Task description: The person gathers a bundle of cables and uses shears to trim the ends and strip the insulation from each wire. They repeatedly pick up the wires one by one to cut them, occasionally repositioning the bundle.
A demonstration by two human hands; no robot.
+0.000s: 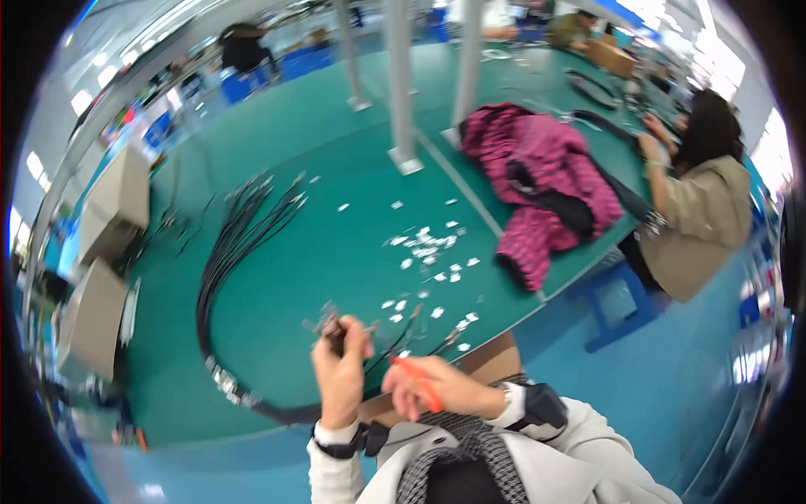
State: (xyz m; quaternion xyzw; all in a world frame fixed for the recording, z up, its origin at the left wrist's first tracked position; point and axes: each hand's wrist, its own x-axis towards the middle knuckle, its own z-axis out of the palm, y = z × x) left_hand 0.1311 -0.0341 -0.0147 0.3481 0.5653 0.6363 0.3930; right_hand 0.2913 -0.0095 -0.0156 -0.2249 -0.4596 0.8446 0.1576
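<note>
- Gripping dk cable end [335,338], L hand [342,375] clamped
- R hand [449,386], just right of L, wrapped round red-handled tool [431,393]
- White bits [426,245] beyond hands

Bright, evenly lit fisheye view, with washed-out windows [724,63] and overall softness.
White glare fills the upper right and dots the left edge; shadows on the green table [294,277] are faint, and the floor [646,382] carries a pale sheen. The left hand [342,365], right hand [441,386] and white scraps [426,250] look slightly smeared, the far background is indistinct, edges bow, and black fills the corners.
</note>
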